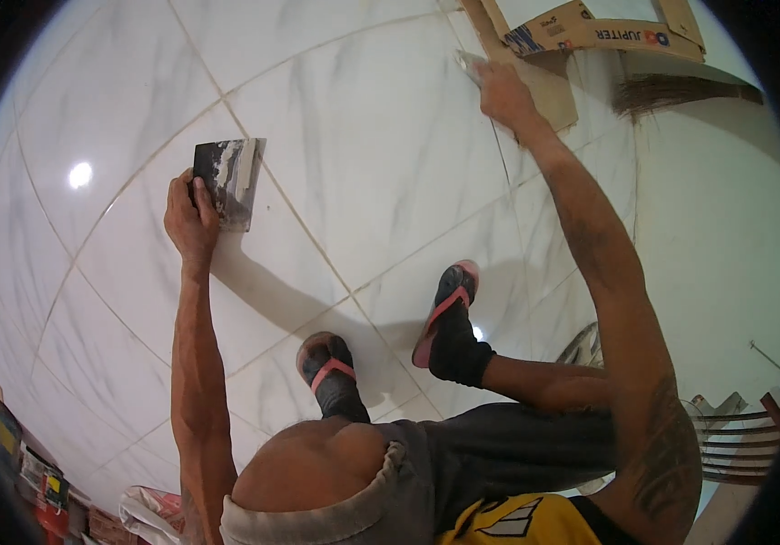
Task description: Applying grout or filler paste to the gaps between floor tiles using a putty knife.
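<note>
My left hand (194, 218) grips the near-left edge of a flat black plate (210, 162), with the thumb on top. White paste (243, 173) is streaked over the plate, mostly along its right side. Farther off to the right, my right hand (506, 95) is closed on what looks like a small putty knife (468, 65). Its whitish end points to the left; the handle is hidden in my fingers. Beneath and beside that hand lies a flat piece of brown cardboard (561, 104) on the tiles.
A torn printed carton (603, 34) and a bristle broom (676, 93) lie along the wall at the far right. My feet in pink flip-flops (331, 371) stand on the white tiled floor (363, 154). A slatted chair (740, 440) is at the right; packages (49, 486) sit lower left.
</note>
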`<state>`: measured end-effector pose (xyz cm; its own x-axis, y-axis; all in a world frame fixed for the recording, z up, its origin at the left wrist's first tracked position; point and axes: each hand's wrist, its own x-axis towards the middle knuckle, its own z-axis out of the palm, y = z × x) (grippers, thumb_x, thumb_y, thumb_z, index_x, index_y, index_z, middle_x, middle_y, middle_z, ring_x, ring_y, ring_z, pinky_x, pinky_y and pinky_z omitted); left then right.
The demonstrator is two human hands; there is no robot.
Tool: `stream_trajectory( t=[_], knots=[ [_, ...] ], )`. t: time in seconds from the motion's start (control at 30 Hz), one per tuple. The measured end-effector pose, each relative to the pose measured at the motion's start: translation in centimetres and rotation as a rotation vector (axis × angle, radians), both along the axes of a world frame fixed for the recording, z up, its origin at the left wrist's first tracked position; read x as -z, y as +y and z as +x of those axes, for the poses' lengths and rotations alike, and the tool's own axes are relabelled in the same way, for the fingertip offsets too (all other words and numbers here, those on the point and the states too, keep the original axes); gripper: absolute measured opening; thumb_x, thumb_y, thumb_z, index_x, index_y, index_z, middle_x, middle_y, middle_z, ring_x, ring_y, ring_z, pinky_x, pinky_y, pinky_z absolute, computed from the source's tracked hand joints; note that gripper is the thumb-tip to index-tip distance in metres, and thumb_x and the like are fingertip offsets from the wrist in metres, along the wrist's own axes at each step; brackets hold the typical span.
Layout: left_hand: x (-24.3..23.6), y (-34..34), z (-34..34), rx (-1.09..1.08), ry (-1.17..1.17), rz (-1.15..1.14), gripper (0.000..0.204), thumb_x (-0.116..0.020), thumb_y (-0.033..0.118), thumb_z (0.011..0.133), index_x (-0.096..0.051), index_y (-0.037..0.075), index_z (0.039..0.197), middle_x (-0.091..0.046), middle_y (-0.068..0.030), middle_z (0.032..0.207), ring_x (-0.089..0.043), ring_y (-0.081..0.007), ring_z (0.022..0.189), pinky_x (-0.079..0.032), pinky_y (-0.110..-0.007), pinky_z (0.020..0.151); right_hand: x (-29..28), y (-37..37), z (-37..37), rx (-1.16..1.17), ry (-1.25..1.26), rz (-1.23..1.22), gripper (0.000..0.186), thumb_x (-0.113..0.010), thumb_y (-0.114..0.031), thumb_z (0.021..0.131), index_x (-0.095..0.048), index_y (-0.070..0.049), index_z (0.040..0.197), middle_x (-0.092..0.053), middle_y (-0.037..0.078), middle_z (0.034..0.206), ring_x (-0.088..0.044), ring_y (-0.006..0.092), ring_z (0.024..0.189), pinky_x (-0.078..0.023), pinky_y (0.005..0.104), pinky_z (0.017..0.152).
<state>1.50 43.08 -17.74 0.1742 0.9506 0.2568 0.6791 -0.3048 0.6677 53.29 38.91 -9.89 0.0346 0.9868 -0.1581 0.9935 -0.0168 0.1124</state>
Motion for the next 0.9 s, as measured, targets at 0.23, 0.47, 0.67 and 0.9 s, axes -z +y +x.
stream_trajectory(
  t=[0.23, 0.47, 0.67, 0.9],
  knots=[
    [0.5, -0.1, -1.6, -0.013, 0.026, -0.071, 0.016, -0.053, 0.012, 0.096, -0.060, 0.001, 0.106, -0.063, -0.0114, 0.090, -0.063, -0.0289, 0.076, -0.050, -0.037, 0.065, -4.7, -8.1, -1.1, 0.082, 0.175, -0.525, 0.047, -0.054, -0.001, 0.076, -0.058, 0.003, 0.122, -0.063, 0.023, 0.109, -0.057, 0.0406, 0.104, -0.048, 0.0430, 0.091],
    [-0.2, -0.2, -0.2, 0.007, 0.009, -0.039, 0.018, -0.052, 0.014, 0.097, -0.061, 0.001, 0.106, -0.063, -0.0123, 0.089, -0.063, -0.0293, 0.075, -0.050, -0.038, 0.065, -11.2, -7.9, 2.0, 0.715, 0.909, -0.589, 0.051, -0.063, -0.009, 0.086, -0.050, 0.007, 0.132, -0.064, 0.013, 0.113, -0.062, 0.0182, 0.099, -0.052, 0.0305, 0.086],
    [0.5, 0.1, -0.7, -0.030, 0.001, -0.041, 0.018, -0.053, 0.015, 0.097, -0.061, 0.002, 0.107, -0.065, -0.0132, 0.091, -0.064, -0.0292, 0.073, -0.050, -0.038, 0.065, -13.8, -7.4, 0.4, 0.743, 1.275, -0.617, 0.055, -0.060, -0.007, 0.089, -0.041, 0.006, 0.139, -0.058, 0.012, 0.124, -0.062, 0.0182, 0.104, -0.054, 0.0338, 0.090],
    [-1.1, 0.2, -0.1, -0.026, -0.029, -0.065, 0.017, -0.052, 0.017, 0.097, -0.061, 0.004, 0.104, -0.064, -0.0156, 0.083, -0.064, -0.0304, 0.074, -0.050, -0.037, 0.068, -10.9, -8.3, -4.6, 0.742, 1.861, -0.501, 0.046, -0.060, -0.009, 0.090, -0.048, 0.005, 0.132, -0.062, 0.014, 0.118, -0.065, 0.0215, 0.100, -0.056, 0.0386, 0.080]
  ],
)
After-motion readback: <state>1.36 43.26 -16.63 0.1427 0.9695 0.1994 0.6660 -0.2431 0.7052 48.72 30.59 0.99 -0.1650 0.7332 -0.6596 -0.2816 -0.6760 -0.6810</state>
